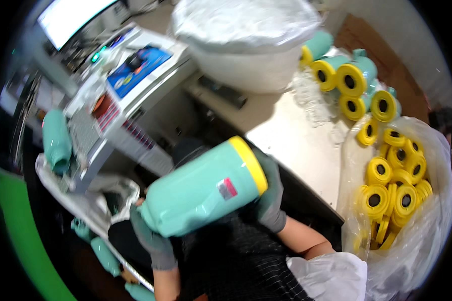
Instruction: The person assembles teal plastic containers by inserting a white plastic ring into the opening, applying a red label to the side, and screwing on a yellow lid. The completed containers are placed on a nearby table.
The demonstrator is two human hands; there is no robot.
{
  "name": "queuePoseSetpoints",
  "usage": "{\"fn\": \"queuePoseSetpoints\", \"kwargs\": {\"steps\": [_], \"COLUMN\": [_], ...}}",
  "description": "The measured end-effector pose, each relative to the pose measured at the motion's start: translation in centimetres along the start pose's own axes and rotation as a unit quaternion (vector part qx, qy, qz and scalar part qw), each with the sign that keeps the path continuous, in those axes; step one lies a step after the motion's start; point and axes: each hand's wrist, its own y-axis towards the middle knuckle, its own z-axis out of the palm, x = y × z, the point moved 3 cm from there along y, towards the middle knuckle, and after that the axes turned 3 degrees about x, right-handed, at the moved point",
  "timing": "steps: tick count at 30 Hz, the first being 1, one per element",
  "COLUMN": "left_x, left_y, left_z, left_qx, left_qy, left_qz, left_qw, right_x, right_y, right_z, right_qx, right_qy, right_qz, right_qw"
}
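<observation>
The mint-green cylindrical bottle [201, 188] carries a bright yellow circular band [248, 165] at one end and a small rectangular pink-red and grey label [227, 188]. Gloves on the left hand [153, 241] and right hand [271, 195] are grey fabric. The black cloth garment [236, 258] bears thin pale lines. Stacked mint-green cylindrical bottles [351, 80] show yellow ends with black centres. Round yellow pieces [406, 199], likewise black-centred, show through a clear plastic bag [402, 271]. The flat surface [291, 135] is white.
</observation>
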Motion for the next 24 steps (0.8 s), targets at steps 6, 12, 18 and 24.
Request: {"fn": "queuePoseSetpoints", "kwargs": {"steps": [6,12,18,24], "left_x": [-2.0,-0.1,1.6,-0.5], "left_y": [-4.2,-3.1,-2.8,-2.9], "left_z": [9.4,9.8,8.5,1.5], "left_qx": [0.038,0.161,0.074,0.030], "left_qy": [0.248,0.293,0.350,0.103], "left_qz": [0.128,0.042,0.023,-0.045], "left_qw": [0.960,0.941,0.934,0.993], "right_x": [-1.8,-1.0,-5.0,-9.3], "right_y": [2.1,16.8,35.7,38.3], "right_z": [-4.7,-17.5,-27.2,-30.7], "right_qx": [-0.177,-0.206,-0.329,-0.026], "right_qy": [0.147,0.489,0.502,-0.436], "right_qz": [0.164,0.040,0.003,-0.063], "right_qw": [0.959,0.847,0.800,0.897]}}
